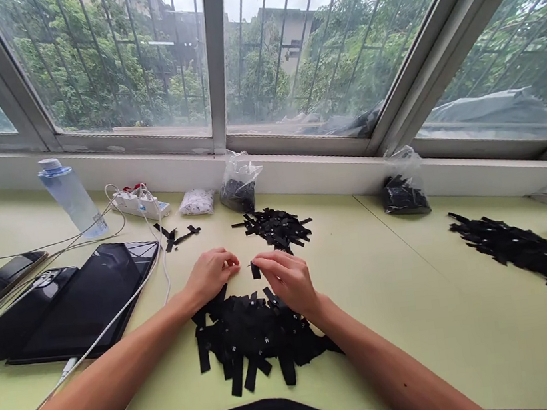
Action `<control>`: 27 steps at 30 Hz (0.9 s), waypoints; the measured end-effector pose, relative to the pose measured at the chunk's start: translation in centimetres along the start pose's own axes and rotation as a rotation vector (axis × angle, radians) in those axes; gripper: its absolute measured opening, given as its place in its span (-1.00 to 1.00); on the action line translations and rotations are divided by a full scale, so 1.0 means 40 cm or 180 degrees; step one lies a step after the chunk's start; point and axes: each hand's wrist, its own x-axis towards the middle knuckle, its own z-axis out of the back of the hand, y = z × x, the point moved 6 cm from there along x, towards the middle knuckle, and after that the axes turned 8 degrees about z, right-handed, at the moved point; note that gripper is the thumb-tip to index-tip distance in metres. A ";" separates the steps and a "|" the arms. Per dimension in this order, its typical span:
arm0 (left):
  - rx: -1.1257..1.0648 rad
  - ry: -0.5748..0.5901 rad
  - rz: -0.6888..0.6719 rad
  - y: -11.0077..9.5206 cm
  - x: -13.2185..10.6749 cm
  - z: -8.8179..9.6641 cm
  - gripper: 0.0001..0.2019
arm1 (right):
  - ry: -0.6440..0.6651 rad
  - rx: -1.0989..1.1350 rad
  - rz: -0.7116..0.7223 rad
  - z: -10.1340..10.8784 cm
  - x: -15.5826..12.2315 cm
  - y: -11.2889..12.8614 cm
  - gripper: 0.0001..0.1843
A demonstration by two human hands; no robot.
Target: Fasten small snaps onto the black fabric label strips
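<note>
My right hand (291,280) pinches a small black fabric label (255,271) by its top, just above the table. My left hand (212,273) is to its left, thumb and fingers curled together; whether anything small is between them I cannot make out. Below both hands lies a loose pile of black fabric labels (250,336), some with a white letter M. Beyond my hands is a second, smaller pile of black labels (276,226). A few loose black strips (174,237) lie to its left.
A tablet (94,296), phones (4,284) and white cables occupy the left side. Behind stand a water bottle (71,198), a power strip (139,204), a white packet (197,201) and bags of black pieces (238,193) (404,191). A long black pile (524,252) lies right.
</note>
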 end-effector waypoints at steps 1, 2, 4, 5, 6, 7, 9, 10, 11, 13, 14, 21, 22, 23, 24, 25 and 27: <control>0.0008 0.0008 0.0010 0.002 0.003 -0.002 -0.88 | 0.0011 0.0012 -0.0006 -0.001 0.000 0.001 -0.69; 0.0015 0.0015 0.0017 0.003 0.006 -0.004 -0.89 | 0.0016 0.0025 -0.0014 -0.002 0.000 0.001 -0.69; 0.0061 0.0038 0.0007 0.005 0.012 -0.009 -0.92 | 0.0016 0.0048 -0.0036 -0.005 -0.001 0.000 -0.69; 0.0100 0.0052 -0.0009 0.004 0.014 -0.011 -0.93 | 0.0015 0.0055 -0.0039 -0.007 -0.002 0.000 -0.69; 0.0145 0.0063 -0.0024 0.003 0.015 -0.013 -0.94 | 0.0020 0.0059 -0.0033 -0.008 -0.002 0.000 -0.69; 0.0188 0.0071 -0.0043 0.000 0.016 -0.015 -0.95 | 0.0026 0.0058 -0.0015 -0.009 -0.002 0.000 -0.69; 0.0232 0.0086 -0.0093 -0.007 0.014 -0.015 -0.96 | 0.0051 0.0058 0.0031 -0.010 -0.001 0.003 -0.70; 0.0234 0.0100 -0.0121 -0.012 0.011 -0.015 -0.96 | 0.0061 0.0058 0.0053 -0.010 0.000 0.004 -0.70; 0.0240 0.0120 -0.0159 -0.017 0.007 -0.014 -0.96 | 0.0065 0.0054 0.0076 -0.009 0.001 0.006 -0.70; 0.0254 0.0135 -0.0245 -0.026 0.000 -0.010 -0.94 | 0.0044 0.0038 0.0126 -0.006 0.002 0.010 -0.70; 0.0243 0.0109 -0.0278 -0.029 -0.004 -0.004 -0.92 | 0.0016 0.0028 0.0146 -0.004 0.002 0.012 -0.70; -0.0855 -0.0632 -0.0175 -0.053 -0.016 0.076 -0.94 | -0.0138 -0.0047 0.0212 0.011 0.000 0.021 -0.68; -0.1080 -0.0691 -0.0159 -0.060 -0.020 0.083 -0.92 | -0.0136 -0.0053 0.0235 0.012 0.000 0.023 -0.68; -0.1292 -0.0704 -0.0161 -0.068 -0.024 0.085 -0.91 | -0.0129 -0.0052 0.0265 0.012 -0.001 0.025 -0.67; -0.1480 -0.0674 -0.0181 -0.078 -0.029 0.085 -0.89 | -0.0116 -0.0042 0.0300 0.012 -0.002 0.028 -0.66; -0.1646 -0.0632 -0.0210 -0.087 -0.034 0.082 -0.89 | -0.0096 -0.0031 0.0330 0.011 -0.003 0.030 -0.65; -0.1898 -0.0558 -0.0262 -0.103 -0.045 0.075 -0.88 | -0.0051 -0.0012 0.0362 0.008 -0.005 0.031 -0.63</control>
